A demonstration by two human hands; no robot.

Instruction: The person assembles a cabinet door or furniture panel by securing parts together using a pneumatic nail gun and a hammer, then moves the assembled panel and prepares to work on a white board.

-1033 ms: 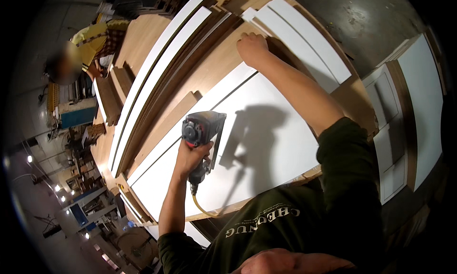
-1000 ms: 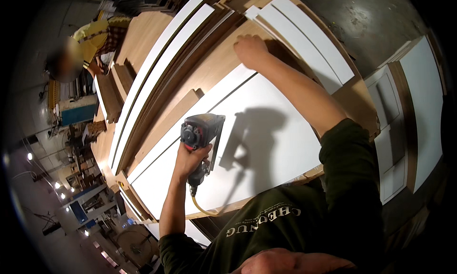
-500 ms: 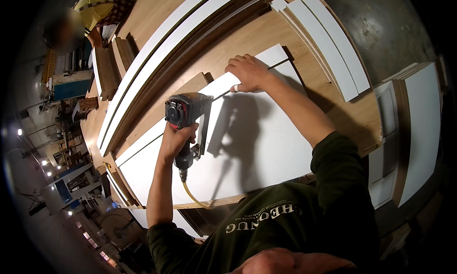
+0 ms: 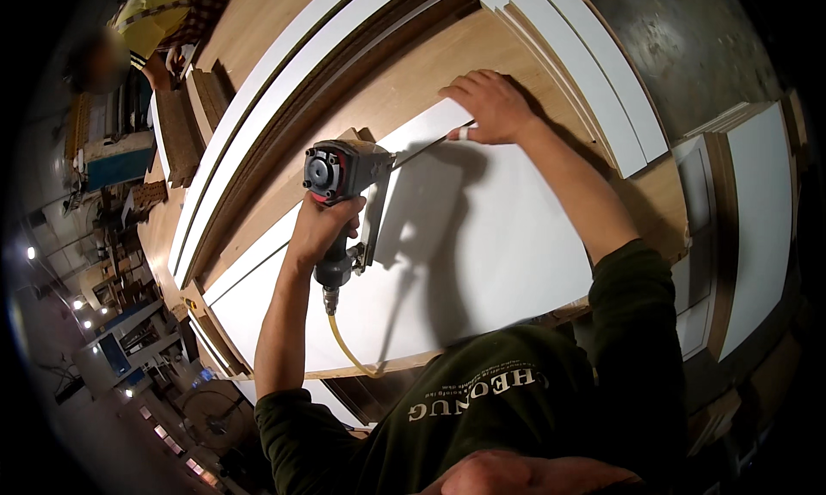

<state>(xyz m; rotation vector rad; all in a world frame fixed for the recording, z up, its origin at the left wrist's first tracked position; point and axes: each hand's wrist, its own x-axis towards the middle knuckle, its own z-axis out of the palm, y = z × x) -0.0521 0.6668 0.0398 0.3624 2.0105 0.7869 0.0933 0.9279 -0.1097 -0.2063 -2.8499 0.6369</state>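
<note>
My left hand (image 4: 320, 226) is wrapped round the grip of a pneumatic nail gun (image 4: 344, 170), a black and grey tool with a yellow air hose (image 4: 346, 347) running down from it. Its nose stands over the seam between a large white panel (image 4: 516, 228) and a narrow white strip (image 4: 428, 126) along the panel's far edge. At the strip's right end, my right hand (image 4: 490, 108) clasps it, fingers over the far side and thumb by the seam. A white band circles the thumb. The gun and hand partly hide the seam.
Long white-faced boards (image 4: 284, 116) lie stacked beyond the panel on the wooden table (image 4: 404, 69). More white strips (image 4: 594, 82) are piled at the far right. White panels (image 4: 757, 228) lean beside the table. Another person (image 4: 155, 21) bends over the table's far left.
My right hand has slid right along the strip to its end. The nail gun has shifted slightly and tilted, still in my left hand. The view has moved a little.
</note>
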